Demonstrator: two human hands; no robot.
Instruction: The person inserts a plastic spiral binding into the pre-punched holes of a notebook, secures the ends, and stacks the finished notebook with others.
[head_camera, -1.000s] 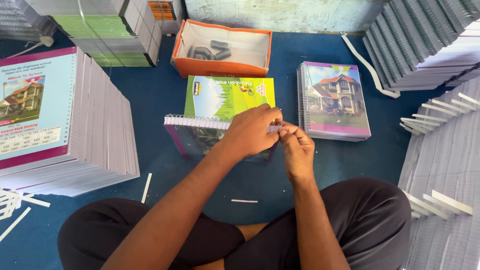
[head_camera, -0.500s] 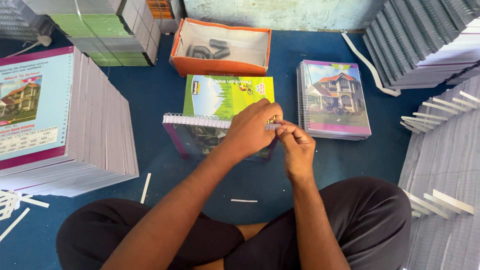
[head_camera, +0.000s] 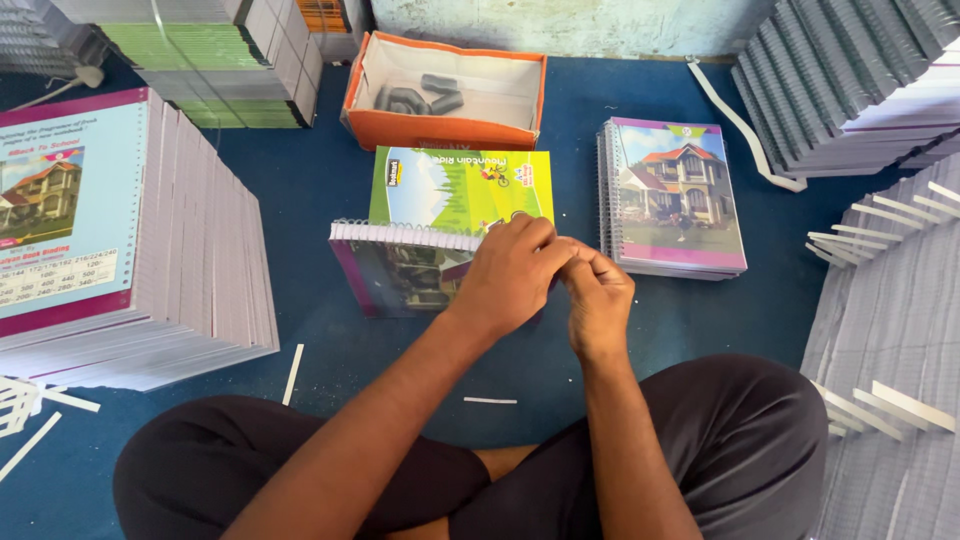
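A spiral notebook with a white wire coil along its top edge lies on the blue floor in front of my crossed legs. My left hand rests over its right end, fingers pinched at the coil. Touching it from the right, my right hand pinches at the same end of the wire. A notebook with a green cover lies just behind. What the fingertips hold is hidden.
A pile of house-cover spiral notebooks sits to the right. An orange box with dark parts stands behind. Tall stacks of books stand at the left, back left and right. White paper strips lie on the floor.
Both hands stay at the coil's right end, with only small finger shifts. The notebook has not moved.
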